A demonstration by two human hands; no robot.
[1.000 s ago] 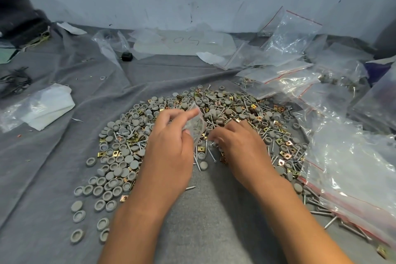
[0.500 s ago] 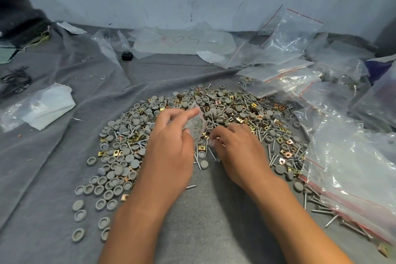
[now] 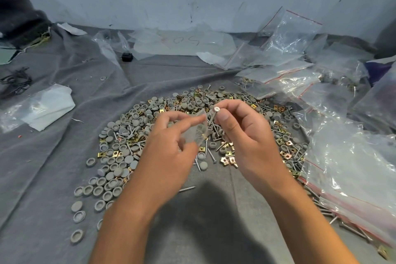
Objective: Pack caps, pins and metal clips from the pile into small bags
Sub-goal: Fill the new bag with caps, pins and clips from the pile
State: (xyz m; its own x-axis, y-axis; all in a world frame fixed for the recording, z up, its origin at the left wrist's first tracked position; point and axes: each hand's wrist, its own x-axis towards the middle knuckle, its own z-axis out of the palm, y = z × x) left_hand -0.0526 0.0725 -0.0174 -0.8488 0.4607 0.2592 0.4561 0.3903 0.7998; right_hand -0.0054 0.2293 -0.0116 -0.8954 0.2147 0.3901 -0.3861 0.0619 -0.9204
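A wide pile point(image 3: 132, 135) of grey round caps, silver pins and gold metal clips is spread on the grey cloth point(image 3: 47, 178). My left hand point(image 3: 167, 148) pinches a small clear bag point(image 3: 198, 128) above the pile, its mouth turned to the right. My right hand point(image 3: 246, 137) holds a silver pin point(image 3: 214, 113) between thumb and fingers, head up, its shaft at the bag's mouth. Whether the tip is inside the bag is hard to tell.
Clear zip bags with red strips point(image 3: 351, 169) are heaped along the right side, some over loose pins. More empty bags point(image 3: 289, 34) lie at the back near the wall. A white packet point(image 3: 47, 107) lies at left, with a small black object point(image 3: 126, 57) behind.
My right hand has come up off the pile with a pin and moved it to the bag's mouth. My left hand has lifted the bag slightly.
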